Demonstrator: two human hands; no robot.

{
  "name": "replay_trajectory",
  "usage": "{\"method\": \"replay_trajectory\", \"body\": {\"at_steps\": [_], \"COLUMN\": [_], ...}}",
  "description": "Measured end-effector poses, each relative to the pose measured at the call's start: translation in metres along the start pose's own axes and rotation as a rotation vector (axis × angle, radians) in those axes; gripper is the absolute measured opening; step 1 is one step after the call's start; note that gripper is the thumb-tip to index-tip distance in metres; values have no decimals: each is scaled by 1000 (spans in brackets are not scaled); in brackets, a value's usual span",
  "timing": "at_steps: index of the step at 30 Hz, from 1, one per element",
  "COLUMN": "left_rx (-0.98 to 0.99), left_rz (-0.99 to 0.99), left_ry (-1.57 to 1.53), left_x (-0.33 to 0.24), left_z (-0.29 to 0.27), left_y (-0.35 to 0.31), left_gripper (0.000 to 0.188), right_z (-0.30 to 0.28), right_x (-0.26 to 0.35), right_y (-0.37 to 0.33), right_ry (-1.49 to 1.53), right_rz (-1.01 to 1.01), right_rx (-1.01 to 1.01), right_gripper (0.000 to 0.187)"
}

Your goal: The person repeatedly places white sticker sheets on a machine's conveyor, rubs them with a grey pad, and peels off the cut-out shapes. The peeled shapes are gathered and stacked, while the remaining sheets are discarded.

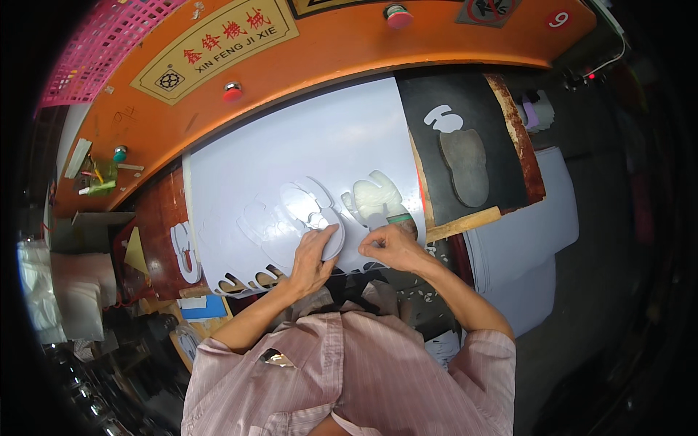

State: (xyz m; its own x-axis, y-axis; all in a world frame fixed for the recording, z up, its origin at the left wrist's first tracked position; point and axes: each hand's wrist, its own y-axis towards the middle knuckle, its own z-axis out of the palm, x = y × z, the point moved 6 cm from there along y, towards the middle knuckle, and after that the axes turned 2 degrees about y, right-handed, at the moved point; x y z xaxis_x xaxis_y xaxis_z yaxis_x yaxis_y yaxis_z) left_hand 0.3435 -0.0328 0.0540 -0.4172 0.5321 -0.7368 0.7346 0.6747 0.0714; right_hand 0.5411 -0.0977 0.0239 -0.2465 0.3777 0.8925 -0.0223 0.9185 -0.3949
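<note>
My left hand [314, 254] is closed around a small stack of white curved cut-outs [334, 236], with the thumb over its top. The stack rests at the near part of a large white sheet [320, 123]. More cut shapes [297, 198] lie just beyond that hand. My right hand [392, 247] is held in a pinch beside the stack, and whatever is between its fingertips is too small to make out. Right beyond it the sheet has a cut-out opening [378, 195]. A row of curved notches [231, 282] runs along the sheet's near edge.
An orange machine beam [320, 51] with red knobs spans the far side. On a black mat [429, 171] at right lie a dark sole-shaped block [467, 167] and white scraps [442, 118]. Folded white sheets [523, 225] hang farther right. White curved pieces [186, 254] sit at left.
</note>
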Motion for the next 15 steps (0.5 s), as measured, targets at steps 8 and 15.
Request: {"method": "replay_trajectory", "body": {"at_steps": [8, 15], "left_rx": [46, -7], "left_rz": [97, 38], "left_ry": [120, -102], "left_x": [-16, -7], "left_z": [6, -23], "left_y": [-8, 1], "left_gripper": [77, 47], "right_z": [27, 21], "right_x": [2, 9], "right_y": [16, -9], "right_ry": [450, 187], "right_rz": [91, 70], "right_rx": [303, -156], "right_gripper": [28, 22]}}
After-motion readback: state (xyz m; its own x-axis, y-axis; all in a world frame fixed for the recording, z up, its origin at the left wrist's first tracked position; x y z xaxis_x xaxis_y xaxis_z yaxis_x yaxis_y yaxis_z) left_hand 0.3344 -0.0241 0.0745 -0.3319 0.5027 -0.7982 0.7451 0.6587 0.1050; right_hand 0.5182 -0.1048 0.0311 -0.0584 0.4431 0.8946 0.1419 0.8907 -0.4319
